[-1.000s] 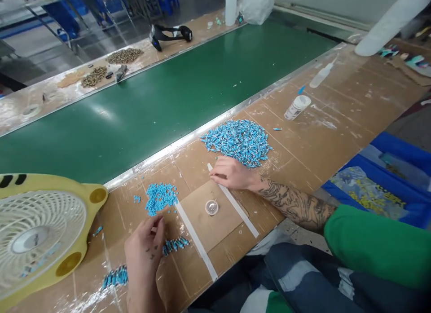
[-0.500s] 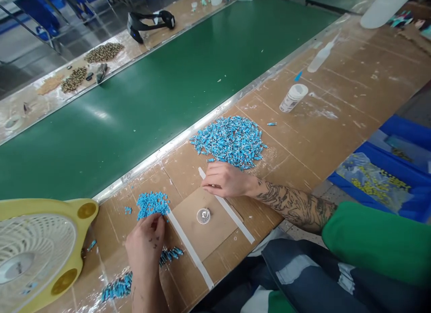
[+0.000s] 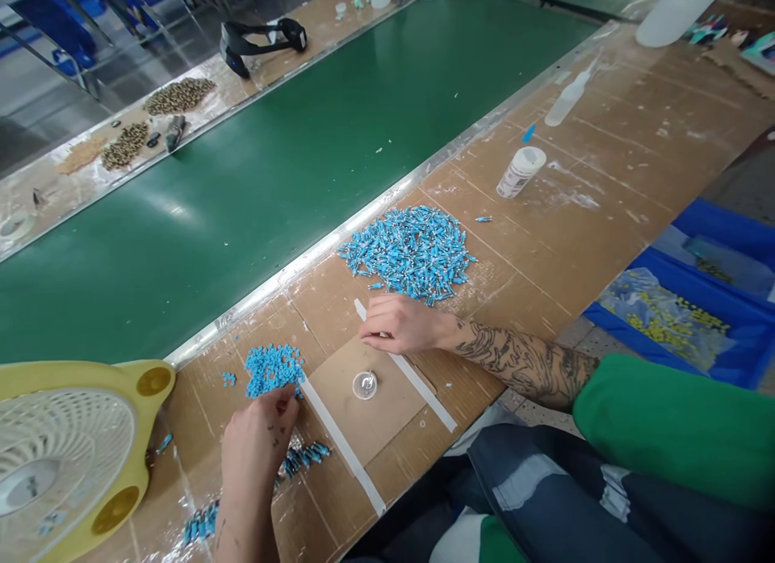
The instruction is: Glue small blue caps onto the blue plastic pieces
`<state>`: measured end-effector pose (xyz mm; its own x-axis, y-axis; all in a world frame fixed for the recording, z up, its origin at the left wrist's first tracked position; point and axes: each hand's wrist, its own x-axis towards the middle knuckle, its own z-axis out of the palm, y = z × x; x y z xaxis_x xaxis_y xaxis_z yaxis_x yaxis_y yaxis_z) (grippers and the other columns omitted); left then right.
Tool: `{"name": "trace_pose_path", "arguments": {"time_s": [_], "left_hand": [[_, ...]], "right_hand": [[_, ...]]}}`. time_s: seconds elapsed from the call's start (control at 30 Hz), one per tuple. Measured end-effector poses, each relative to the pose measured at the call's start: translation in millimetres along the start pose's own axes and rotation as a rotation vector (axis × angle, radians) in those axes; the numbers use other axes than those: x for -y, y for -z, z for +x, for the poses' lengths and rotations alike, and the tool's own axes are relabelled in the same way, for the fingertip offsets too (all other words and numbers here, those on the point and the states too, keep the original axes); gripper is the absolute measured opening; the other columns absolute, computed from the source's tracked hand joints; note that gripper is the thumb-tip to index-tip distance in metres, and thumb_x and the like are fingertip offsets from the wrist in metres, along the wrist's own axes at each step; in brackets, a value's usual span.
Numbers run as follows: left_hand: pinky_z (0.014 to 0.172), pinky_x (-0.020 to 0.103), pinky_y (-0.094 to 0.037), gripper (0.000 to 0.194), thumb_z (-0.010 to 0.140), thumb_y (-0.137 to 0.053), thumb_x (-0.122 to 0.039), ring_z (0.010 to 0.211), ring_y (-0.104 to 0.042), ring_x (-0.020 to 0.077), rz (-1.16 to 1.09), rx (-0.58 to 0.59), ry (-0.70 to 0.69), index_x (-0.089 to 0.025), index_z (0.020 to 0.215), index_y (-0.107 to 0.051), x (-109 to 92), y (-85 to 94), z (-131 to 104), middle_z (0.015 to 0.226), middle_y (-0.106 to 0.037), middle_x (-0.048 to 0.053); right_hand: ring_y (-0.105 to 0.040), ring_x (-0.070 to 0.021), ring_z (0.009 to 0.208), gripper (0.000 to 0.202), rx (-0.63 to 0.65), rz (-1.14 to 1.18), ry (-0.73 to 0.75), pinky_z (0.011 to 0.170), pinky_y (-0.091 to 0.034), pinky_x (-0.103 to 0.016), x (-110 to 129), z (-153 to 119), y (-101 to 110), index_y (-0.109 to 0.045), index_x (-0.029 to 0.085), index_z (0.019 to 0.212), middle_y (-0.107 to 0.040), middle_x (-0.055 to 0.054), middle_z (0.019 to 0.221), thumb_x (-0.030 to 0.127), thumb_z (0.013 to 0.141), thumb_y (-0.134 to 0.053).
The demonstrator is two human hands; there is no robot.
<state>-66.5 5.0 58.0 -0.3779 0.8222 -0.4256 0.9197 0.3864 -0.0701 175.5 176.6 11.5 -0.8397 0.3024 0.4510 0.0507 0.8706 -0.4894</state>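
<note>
My left hand (image 3: 260, 426) is at the near edge of a small pile of tiny blue rings (image 3: 272, 367), its fingertips pinched together. Whatever they hold, if anything, is hidden. My right hand (image 3: 400, 322) is closed with curled fingers just in front of a large heap of small blue pieces with metallic ends (image 3: 417, 252). I cannot make out what is in it. Between the hands, a small round clear dish (image 3: 365, 384) rests on a cardboard square (image 3: 369, 434) edged by white tape strips. Rows of blue pieces (image 3: 308, 456) lie beside my left wrist.
A yellow-framed fan (image 3: 154, 381) takes up the left corner. Beyond the hands runs a green conveyor belt (image 3: 254, 191). A white tub (image 3: 521, 173) and a squeeze bottle (image 3: 569, 98) stand or lie to the right. Blue bins (image 3: 744, 345) sit below the table edge.
The whole view has shifted slightly. My left hand has drawn back a little towards me, while my right hand keeps nearly the same place and closed shape.
</note>
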Motion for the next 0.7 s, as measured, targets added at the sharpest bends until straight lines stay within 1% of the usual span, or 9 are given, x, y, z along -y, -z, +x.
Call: {"name": "trace_pose_path", "arguments": {"time_s": [0.1, 0.23, 0.3, 0.37, 0.43, 0.5, 0.6, 0.7], "left_hand": [[0.056, 0.031, -0.032, 0.033, 0.089, -0.040, -0.039, 0.074, -0.069, 0.0310, 0.111, 0.031, -0.026, -0.030, 0.089, -0.072, -2.5, 4.5, 0.6, 0.075, -0.073, 0.007], [0.054, 0.030, -0.030, 0.032, 0.090, -0.038, -0.037, 0.080, -0.069, 0.0311, 0.186, 0.032, -0.098, -0.029, 0.086, -0.069, -1.5, 8.4, 1.5, 0.085, -0.074, 0.007], [0.056, 0.030, -0.033, 0.032, 0.091, -0.038, -0.036, 0.083, -0.069, 0.0294, 0.144, 0.025, -0.137, -0.029, 0.088, -0.069, 2.7, 6.6, 2.0, 0.087, -0.074, 0.005], [0.062, 0.030, -0.038, 0.033, 0.092, -0.038, -0.037, 0.083, -0.069, 0.0264, 0.038, -0.004, -0.153, -0.027, 0.095, -0.070, 8.8, 1.2, 2.4, 0.088, -0.075, 0.004], [0.069, 0.029, -0.042, 0.034, 0.092, -0.041, -0.040, 0.081, -0.069, 0.0231, -0.087, -0.067, -0.138, -0.026, 0.099, -0.071, 15.5, -6.7, 2.6, 0.089, -0.076, 0.003], [0.072, 0.028, -0.044, 0.032, 0.091, -0.044, -0.041, 0.079, -0.069, 0.0209, -0.175, -0.144, -0.109, -0.026, 0.097, -0.071, 21.4, -15.0, 2.1, 0.088, -0.075, 0.002], [0.071, 0.027, -0.044, 0.030, 0.090, -0.046, -0.041, 0.079, -0.069, 0.0194, -0.227, -0.214, -0.113, -0.025, 0.094, -0.071, 27.5, -24.4, 0.4, 0.087, -0.074, 0.001], [0.070, 0.026, -0.044, 0.029, 0.090, -0.047, -0.040, 0.078, -0.069, 0.0180, -0.227, -0.223, -0.151, -0.024, 0.092, -0.071, 30.4, -28.1, -1.5, 0.089, -0.074, 0.001]], "right_hand": [[-0.055, -0.0162, 0.075, 0.018, 0.013, 0.011, -0.007, 0.076, -0.042, -0.029, 0.4, -0.2, -2.5, -0.072, 0.015, 0.083, -0.068, -0.003, 0.074, 0.021, 0.091, -0.057], [-0.054, -0.0156, 0.073, 0.018, 0.028, 0.033, -0.017, 0.074, -0.041, -0.029, 0.4, -0.3, -3.7, -0.071, 0.015, 0.082, -0.066, -0.002, 0.071, 0.020, 0.091, -0.056], [-0.054, -0.0156, 0.073, 0.018, 0.034, 0.040, -0.019, 0.074, -0.041, -0.028, 0.0, -0.3, -3.7, -0.071, 0.015, 0.082, -0.067, -0.003, 0.071, 0.020, 0.091, -0.056], [-0.055, -0.0159, 0.074, 0.018, 0.035, 0.050, -0.023, 0.075, -0.041, -0.029, -0.6, -0.3, -4.1, -0.072, 0.015, 0.083, -0.068, -0.003, 0.072, 0.020, 0.091, -0.056], [-0.055, -0.0161, 0.075, 0.019, 0.039, 0.060, -0.034, 0.075, -0.042, -0.029, -1.2, -0.2, -4.8, -0.072, 0.015, 0.084, -0.068, -0.003, 0.074, 0.021, 0.091, -0.055], [-0.055, -0.0159, 0.075, 0.019, 0.048, 0.073, -0.045, 0.075, -0.042, -0.028, -1.8, -0.2, -5.9, -0.072, 0.015, 0.084, -0.068, -0.003, 0.073, 0.022, 0.091, -0.055], [-0.055, -0.0153, 0.075, 0.019, 0.068, 0.090, -0.048, 0.075, -0.042, -0.028, -2.1, -0.2, -7.1, -0.071, 0.015, 0.084, -0.067, -0.003, 0.072, 0.022, 0.091, -0.055], [-0.054, -0.0149, 0.075, 0.020, 0.091, 0.092, -0.053, 0.076, -0.042, -0.028, -2.1, 0.0, -7.2, -0.071, 0.015, 0.084, -0.066, -0.003, 0.072, 0.022, 0.091, -0.054]]}}
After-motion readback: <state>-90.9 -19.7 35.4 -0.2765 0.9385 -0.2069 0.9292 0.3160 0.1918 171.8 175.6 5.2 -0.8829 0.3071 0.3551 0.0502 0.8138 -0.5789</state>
